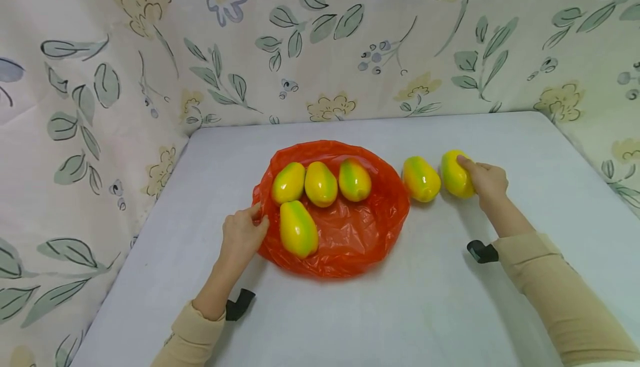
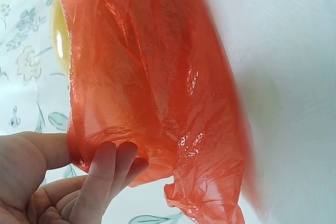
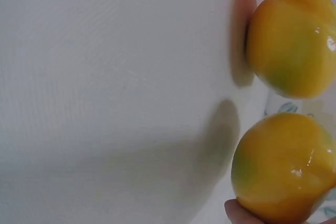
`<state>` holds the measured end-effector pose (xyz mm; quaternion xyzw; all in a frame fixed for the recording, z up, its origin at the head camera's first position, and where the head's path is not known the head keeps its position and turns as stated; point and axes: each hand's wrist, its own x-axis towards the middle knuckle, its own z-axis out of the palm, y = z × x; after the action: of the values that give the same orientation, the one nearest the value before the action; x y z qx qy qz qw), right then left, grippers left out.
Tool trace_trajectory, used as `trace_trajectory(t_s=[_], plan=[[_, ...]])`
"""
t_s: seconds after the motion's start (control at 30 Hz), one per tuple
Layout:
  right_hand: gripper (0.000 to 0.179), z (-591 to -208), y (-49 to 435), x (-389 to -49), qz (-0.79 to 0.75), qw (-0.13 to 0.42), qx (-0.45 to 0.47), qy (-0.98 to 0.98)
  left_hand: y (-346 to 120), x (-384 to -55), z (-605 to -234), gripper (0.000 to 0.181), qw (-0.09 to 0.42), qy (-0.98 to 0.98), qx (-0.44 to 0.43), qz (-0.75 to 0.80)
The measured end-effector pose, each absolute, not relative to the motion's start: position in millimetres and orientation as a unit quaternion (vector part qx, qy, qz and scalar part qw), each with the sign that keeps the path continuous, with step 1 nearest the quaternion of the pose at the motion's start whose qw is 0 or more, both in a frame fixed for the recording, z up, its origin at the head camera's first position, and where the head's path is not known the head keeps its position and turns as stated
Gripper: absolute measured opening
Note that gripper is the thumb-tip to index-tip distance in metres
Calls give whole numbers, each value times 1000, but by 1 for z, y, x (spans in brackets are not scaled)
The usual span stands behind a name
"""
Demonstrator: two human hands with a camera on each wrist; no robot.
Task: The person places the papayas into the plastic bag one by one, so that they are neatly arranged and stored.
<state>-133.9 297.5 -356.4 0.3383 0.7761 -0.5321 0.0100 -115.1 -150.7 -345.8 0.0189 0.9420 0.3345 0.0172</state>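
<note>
A red plastic bag (image 1: pixel 350 239) lies spread wide on the table, its mouth facing up. Inside, several glossy yellow-green papayas are gathered: three in a row at the back and one papaya (image 1: pixel 298 229) at the front left. My left hand (image 1: pixel 242 236) pinches the bag's left rim; the left wrist view has the thumb and fingers at the thin red film (image 2: pixel 142 87). Over to the right, my right hand (image 1: pixel 487 181) grips a papaya (image 1: pixel 456 174), also large in the right wrist view. Another papaya (image 1: pixel 421 179) sits between it and the bag, outside the rim.
A white cloth (image 1: pixel 380 322) covers the table. Floral fabric (image 1: pixel 320 50) hangs behind it and along both sides. Black straps stick out at the wrists, near the beige sleeves (image 1: pixel 560 295).
</note>
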Motion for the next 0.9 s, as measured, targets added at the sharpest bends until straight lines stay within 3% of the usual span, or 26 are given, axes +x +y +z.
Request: trace_trajectory(t_s=[0.9], plan=[[83, -330, 275, -117, -569, -46, 368, 734, -148, -113, -345, 47, 32, 941, 11, 337]])
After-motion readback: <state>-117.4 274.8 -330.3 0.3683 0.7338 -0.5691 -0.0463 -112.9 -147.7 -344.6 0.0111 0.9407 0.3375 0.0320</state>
